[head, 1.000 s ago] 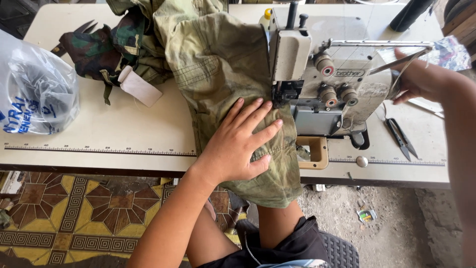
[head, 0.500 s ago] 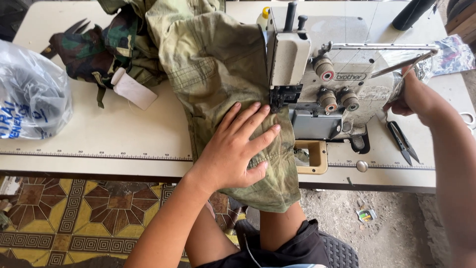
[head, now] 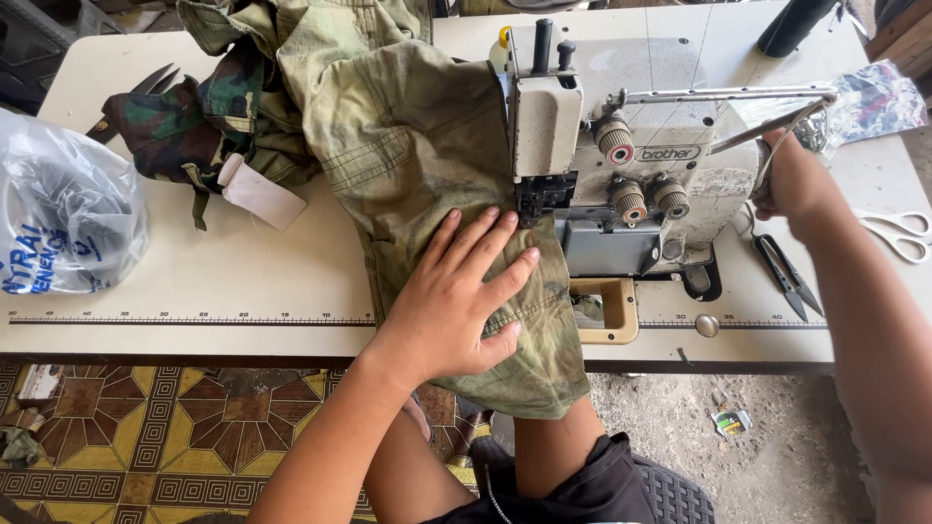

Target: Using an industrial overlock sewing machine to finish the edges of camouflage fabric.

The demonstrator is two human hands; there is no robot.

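our left hand [head: 456, 301] lies flat with fingers spread on the green camouflage cloth [head: 427, 146], pressing it to the table [head: 243, 281] just beside the needle area of the sewing machine [head: 621, 165]. the cloth runs from the back of the table, under our palm, and hangs over the front edge above our knee. our right hand [head: 791, 180] is at the right end of the machine, fingers curled out of sight, so we cannot tell its grip. near it lie thread snips [head: 784, 272] and white scissors [head: 898, 233]. a plastic bag [head: 68, 223] sits far left.
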